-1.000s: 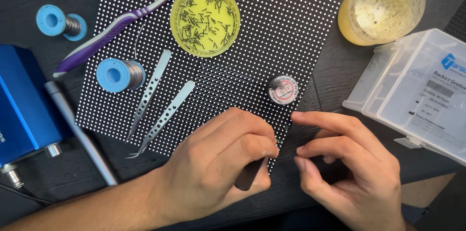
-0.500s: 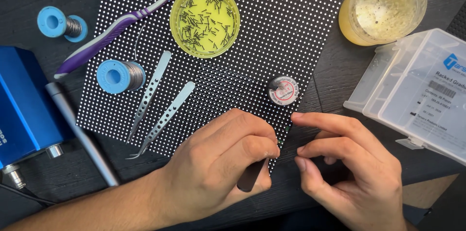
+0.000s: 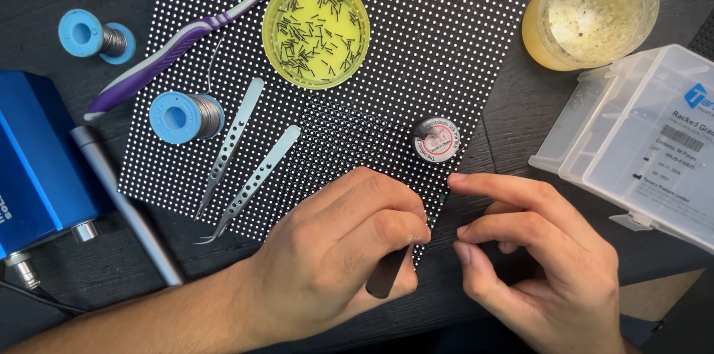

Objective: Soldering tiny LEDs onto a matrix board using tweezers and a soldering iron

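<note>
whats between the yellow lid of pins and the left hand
Only bare dotted panel lies between the yellow lid and the left hand, in the head view.

The dotted panel (image 3: 446,34) looks matt black plastic; the tweezers (image 3: 230,142) brushed metal; the yellow lid (image 3: 271,30) glossy plastic; the box (image 3: 654,138) clear plastic

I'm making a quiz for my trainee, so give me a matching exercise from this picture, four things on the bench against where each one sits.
Things:
1. toothbrush
2. yellow lid of pins
3. clear plastic box
4. blue unit

Places:
A. far left edge
B. right side, off the dotted panel
C. top middle of the panel
D. slanting across the panel's upper left edge

Pairs: 1-D, 2-C, 3-B, 4-A
</note>
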